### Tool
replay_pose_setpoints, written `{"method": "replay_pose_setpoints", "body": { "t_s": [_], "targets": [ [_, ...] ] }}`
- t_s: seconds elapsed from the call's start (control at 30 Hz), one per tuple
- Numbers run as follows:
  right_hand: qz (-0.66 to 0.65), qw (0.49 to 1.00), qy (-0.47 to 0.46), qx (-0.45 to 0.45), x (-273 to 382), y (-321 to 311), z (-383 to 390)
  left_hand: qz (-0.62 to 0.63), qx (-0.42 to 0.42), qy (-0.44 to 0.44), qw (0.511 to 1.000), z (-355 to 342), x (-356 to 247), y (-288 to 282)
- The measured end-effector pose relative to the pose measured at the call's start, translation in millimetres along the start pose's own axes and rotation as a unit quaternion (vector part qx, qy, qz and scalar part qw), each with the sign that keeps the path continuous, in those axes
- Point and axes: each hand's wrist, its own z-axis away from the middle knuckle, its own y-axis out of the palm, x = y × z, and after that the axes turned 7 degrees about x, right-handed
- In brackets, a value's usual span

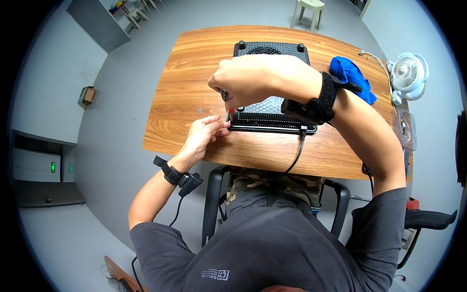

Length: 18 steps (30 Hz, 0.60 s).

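While the right hand (238, 80) grips a screwdriver (231, 111), the left hand (201, 136), loosely open, touches the black appliance (266, 105) at its seven-o'clock corner. Placement: tabletop (180, 92), twelve o'clock. Handling: presumably rigid, weighty; grasp opposite edges.

There is one screwdriver (230, 111), one appliance (265, 107) and one cloth (350, 75).

appliance (269, 105) on table (177, 82), cloth (351, 75) to its right, fan (407, 72) farther right

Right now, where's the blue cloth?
In the head view, the blue cloth lies on the right side of the wooden table, between the black device and the white fan.
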Motion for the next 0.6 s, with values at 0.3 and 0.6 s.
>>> {"method": "replay_pose_setpoints", "body": {
  "t_s": [0.3,0.6],
  "targets": [
    [-0.008,1.000,0.015,-0.001,2.4,-3.9,9.8,0.023,-0.016,0.006,1.000,5.1,-2.5,8.0],
    [-0.014,1.000,0.019,0.003,3.4,-6.7,15.4,0.026,-0.032,0.014,0.999,6.2,-4.5,15.1]
  ]
}}
